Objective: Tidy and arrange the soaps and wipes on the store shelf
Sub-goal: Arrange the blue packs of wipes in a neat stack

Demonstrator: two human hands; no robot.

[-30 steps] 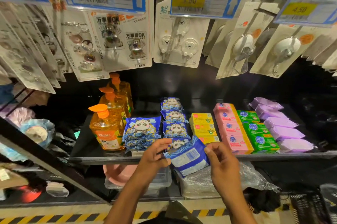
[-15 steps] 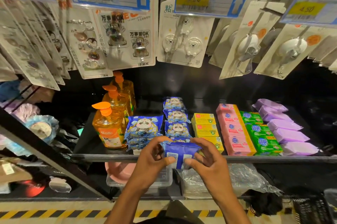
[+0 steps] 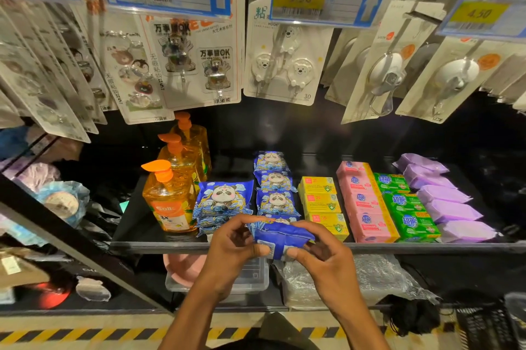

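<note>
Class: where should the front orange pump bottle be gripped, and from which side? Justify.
Grip the front pump bottle round its broad body, coming from the front-left. A second bottle stands close behind, the panda wipes stack crowds its right, and the pump head looks too narrow for a sure hold. The left hand and right hand must first release the blue wipes pack.

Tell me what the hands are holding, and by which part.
Both hold one blue wipes pack at the shelf edge: the left hand pinches its left end, the right hand its right end.
</note>
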